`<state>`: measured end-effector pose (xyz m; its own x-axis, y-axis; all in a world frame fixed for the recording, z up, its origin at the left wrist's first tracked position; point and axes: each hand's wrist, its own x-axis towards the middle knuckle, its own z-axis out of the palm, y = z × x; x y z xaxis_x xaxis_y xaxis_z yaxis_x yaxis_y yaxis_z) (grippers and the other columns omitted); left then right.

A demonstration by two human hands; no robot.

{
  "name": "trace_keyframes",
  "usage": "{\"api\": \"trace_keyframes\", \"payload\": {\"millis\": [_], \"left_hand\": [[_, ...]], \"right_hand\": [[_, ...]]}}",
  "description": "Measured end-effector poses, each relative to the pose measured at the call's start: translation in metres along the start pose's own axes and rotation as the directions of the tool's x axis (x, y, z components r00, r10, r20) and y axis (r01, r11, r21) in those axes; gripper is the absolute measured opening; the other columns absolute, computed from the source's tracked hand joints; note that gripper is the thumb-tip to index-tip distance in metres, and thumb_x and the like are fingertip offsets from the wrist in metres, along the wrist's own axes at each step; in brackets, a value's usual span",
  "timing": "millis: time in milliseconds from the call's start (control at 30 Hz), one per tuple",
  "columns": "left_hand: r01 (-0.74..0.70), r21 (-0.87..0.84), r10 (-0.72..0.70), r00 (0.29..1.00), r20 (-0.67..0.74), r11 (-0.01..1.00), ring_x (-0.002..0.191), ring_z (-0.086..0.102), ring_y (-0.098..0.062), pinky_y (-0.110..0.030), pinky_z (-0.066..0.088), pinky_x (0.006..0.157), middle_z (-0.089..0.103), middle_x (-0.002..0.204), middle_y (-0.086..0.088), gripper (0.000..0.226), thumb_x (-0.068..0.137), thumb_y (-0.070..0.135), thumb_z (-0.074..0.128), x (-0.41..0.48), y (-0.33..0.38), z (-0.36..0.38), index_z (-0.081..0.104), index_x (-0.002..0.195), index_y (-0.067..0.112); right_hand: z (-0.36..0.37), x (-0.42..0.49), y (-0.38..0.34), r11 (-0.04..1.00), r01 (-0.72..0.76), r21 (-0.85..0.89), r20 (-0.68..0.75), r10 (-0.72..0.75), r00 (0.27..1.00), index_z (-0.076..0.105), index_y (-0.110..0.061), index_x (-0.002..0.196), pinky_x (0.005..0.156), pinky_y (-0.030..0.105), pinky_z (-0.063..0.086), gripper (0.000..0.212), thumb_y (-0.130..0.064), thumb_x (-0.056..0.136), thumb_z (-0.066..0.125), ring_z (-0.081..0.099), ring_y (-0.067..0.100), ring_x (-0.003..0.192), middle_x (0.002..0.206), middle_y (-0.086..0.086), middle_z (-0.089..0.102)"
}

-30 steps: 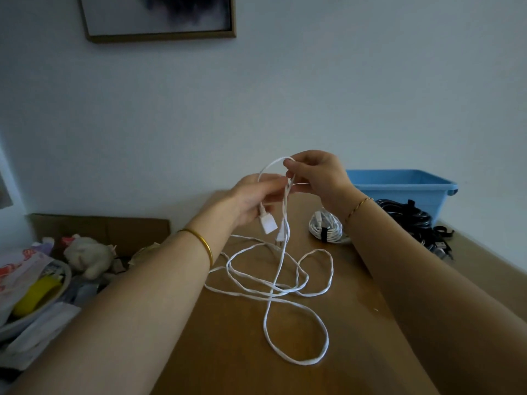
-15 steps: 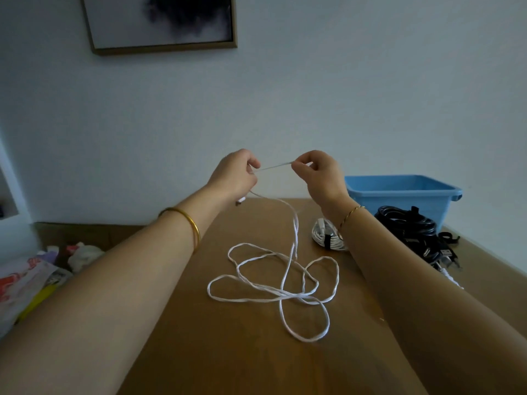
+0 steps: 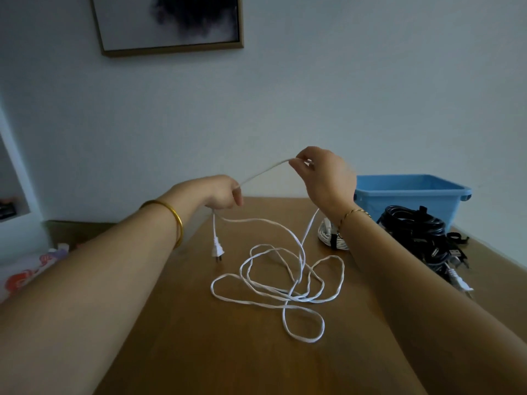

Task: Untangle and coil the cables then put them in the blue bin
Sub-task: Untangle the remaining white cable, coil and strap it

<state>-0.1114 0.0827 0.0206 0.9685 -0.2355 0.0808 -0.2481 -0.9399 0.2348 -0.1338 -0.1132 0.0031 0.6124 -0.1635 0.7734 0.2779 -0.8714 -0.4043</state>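
While the left hand and right hand pinch a taut span of thin white power cord, its loops sprawl on the smooth wooden table, rectangular blue plastic bin behind.

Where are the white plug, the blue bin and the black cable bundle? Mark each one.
white plug [image 3: 217, 250]: head view, on the plug's body, just above the prongs.
blue bin [image 3: 399, 201]: head view, on its front wall below the rim.
black cable bundle [image 3: 413, 227]: head view, on the coiled loops at its top.
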Motion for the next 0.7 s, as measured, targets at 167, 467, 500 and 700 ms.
{"api": "trace_keyframes", "payload": {"millis": [167,467,500,700], "left_hand": [[-0.002,-0.677,0.062,0.996,0.064,0.736,0.053,0.064,-0.010,-0.021,0.050,0.057,0.068,0.066,-0.003,0.028,0.103,0.015,0.041,-0.005,0.010,0.005,0.061,0.086,0.006],[-0.140,-0.516,0.235,0.964,0.123,0.845,0.053,0.061,-0.011,-0.015,0.049,0.055,0.069,0.070,-0.007,0.040,0.105,0.028,0.031,-0.020,0.028,0.003,0.059,0.090,0.002],[-0.164,-0.561,0.258,0.962,0.092,0.811,0.048,0.058,-0.010,-0.018,0.049,0.056,0.067,0.064,-0.004,0.042,0.105,0.031,0.032,-0.019,0.030,0.001,0.059,0.089,0.004],[-0.071,-0.996,0.275,0.960,-0.055,0.047,0.037,0.037,-0.008,-0.024,0.045,0.060,0.058,0.054,0.000,0.036,0.103,0.021,0.027,0.004,0.040,0.009,0.058,0.102,0.002]], "right_hand": [[0.017,-0.006,0.013,0.935,-0.177,0.306,0.084,0.159,0.984,0.065,-0.015,0.101,0.067,0.032,0.044,0.023,-0.031,0.096,0.050,0.057,0.017,0.081,0.088,-0.001,0.063],[0.051,-0.036,0.035,0.683,-0.525,0.508,0.427,0.329,0.842,0.067,-0.012,0.105,0.037,0.022,0.044,0.021,-0.024,0.096,0.052,0.046,0.012,0.052,0.067,0.004,0.050],[0.051,-0.037,0.032,0.642,-0.546,0.538,0.468,0.311,0.827,0.067,-0.012,0.103,0.036,0.022,0.045,0.021,-0.023,0.097,0.051,0.047,0.013,0.050,0.067,0.006,0.050],[0.051,-0.049,0.013,0.641,-0.534,0.551,0.727,-0.055,0.684,0.065,-0.012,0.107,0.036,0.022,0.039,0.025,-0.026,0.100,0.045,0.043,0.014,0.039,0.060,0.005,0.052]]}}
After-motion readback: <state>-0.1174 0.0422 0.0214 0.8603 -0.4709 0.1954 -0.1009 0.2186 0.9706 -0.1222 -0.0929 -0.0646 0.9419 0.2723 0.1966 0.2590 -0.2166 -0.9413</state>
